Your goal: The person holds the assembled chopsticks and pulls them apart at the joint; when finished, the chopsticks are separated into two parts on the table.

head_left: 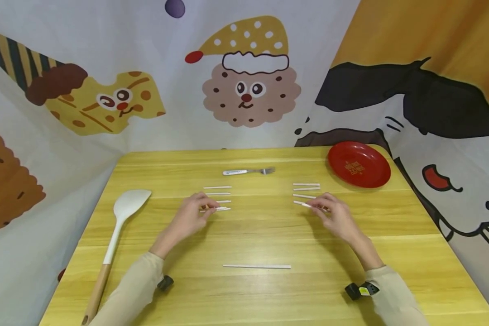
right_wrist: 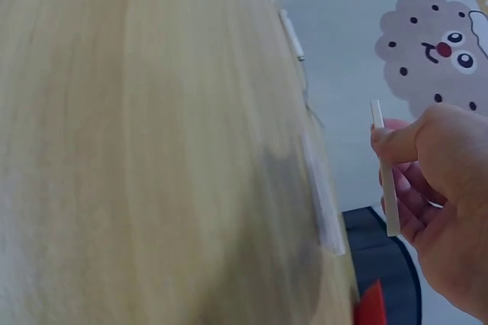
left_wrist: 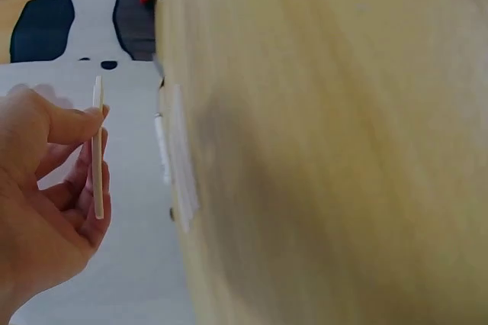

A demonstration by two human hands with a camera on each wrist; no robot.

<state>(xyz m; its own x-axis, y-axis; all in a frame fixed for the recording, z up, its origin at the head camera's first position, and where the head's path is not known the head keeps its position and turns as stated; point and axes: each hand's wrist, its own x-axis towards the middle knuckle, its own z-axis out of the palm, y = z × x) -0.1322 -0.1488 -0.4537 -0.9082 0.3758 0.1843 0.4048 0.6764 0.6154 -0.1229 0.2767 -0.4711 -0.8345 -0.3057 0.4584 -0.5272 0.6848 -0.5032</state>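
My left hand pinches a short white stick between thumb and fingertips, close over the near end of a left column of similar sticks. On the other side, my right hand pinches another short white stick, at the near end of a right column of sticks. Both columns hold several pieces, laid sideways one behind the other. Closer to me, a long white chopstick lies crosswise on the wooden table. The right fingers cover part of the stick they hold in the head view.
A fork with a white handle lies behind the columns. At the back right corner is a red plate with gold markings. A white spatula with a wooden handle lies along the left side. A printed curtain hangs behind the table.
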